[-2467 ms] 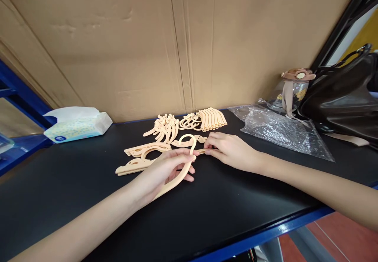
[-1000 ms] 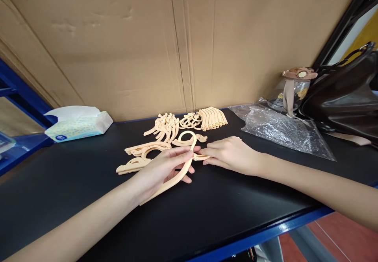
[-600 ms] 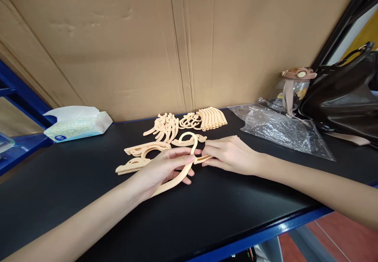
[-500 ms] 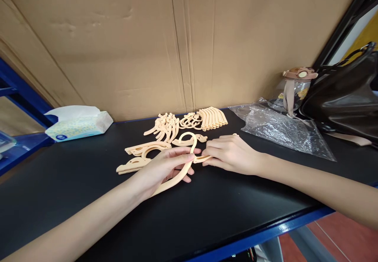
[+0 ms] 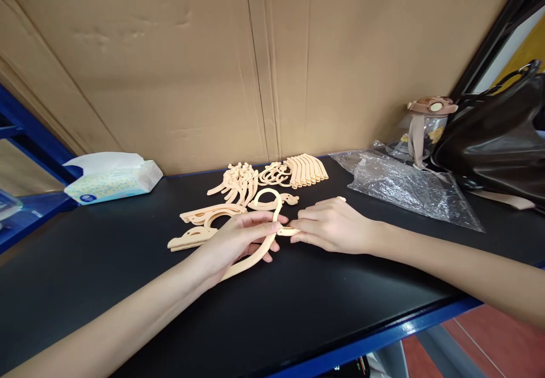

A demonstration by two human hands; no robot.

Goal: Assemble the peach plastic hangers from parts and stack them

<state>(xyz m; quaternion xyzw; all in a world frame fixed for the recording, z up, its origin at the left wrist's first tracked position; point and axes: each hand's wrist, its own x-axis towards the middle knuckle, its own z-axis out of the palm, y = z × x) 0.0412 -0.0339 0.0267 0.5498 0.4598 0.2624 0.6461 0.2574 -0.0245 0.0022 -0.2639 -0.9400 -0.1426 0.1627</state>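
Note:
A cream plastic hanger hook with a long curved arm (image 5: 255, 260) is pinched between the thumb and fingers of my left hand (image 5: 234, 239). The hook end curls upward and the arm runs down toward my wrist. My right hand (image 5: 332, 227) grips a second hanger arm (image 5: 288, 231), whose slotted end meets the first piece at my left thumb. Most of this second arm is hidden by my right fingers; a small tip shows beyond the knuckles. Left of my left hand lie folded hangers (image 5: 193, 236), and another hanger piece (image 5: 290, 198) rests just behind the hook.
Behind my hands are a heap of curved hanger arms (image 5: 238, 182), loose hooks (image 5: 275, 173) and a neat row of arms (image 5: 309, 171). A tissue pack (image 5: 114, 182) stands left. At right are a clear plastic bag (image 5: 409, 185), a bottle (image 5: 432, 128) and a dark bag (image 5: 498, 134).
The hook has tipped slightly to the left and sits a little higher. My right hand has shifted slightly right and down, still holding its arm against the other piece.

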